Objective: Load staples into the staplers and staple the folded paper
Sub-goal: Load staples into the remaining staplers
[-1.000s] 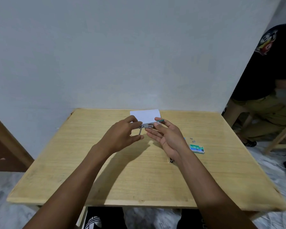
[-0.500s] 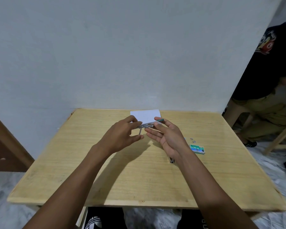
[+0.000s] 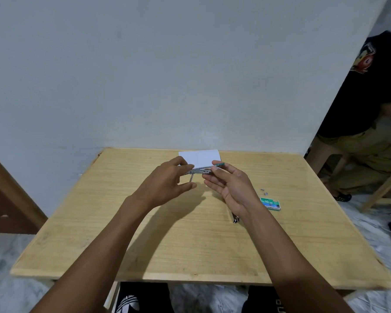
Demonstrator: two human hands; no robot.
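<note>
1. One stapler point(image 3: 201, 171) is plainly in view. It is a small metal one with a green top, opened out and held in the air above the far middle of the table point(image 3: 167, 245), just in front of the paper.
2. A small dark metal thing point(image 3: 235, 219) pokes out from under the right wrist. It may be a second stapler, but too little of it shows to be sure.
3. One folded paper point(image 3: 199, 157), white and blank, lies flat at the far edge of the table.
4. One staple box point(image 3: 270, 203) lies flat on the table to the right of the hands. It is green with a white band and reads "No.10-1M". I cannot tell what is inside it.
5. About two little pieces of loose staples point(image 3: 264, 191) lie just beyond the box.
6. The left hand point(image 3: 165, 184) pinches the stapler's left end between thumb and forefinger, and a thin metal rod hangs down from that end.
7. The right hand point(image 3: 230, 188) is turned palm up, its thumb and fingertips pinching the stapler's right end at the green tip.
8. One other person point(image 3: 370, 98), in a black shirt with a printed emblem I cannot read, sits at the right edge of the view.
</note>
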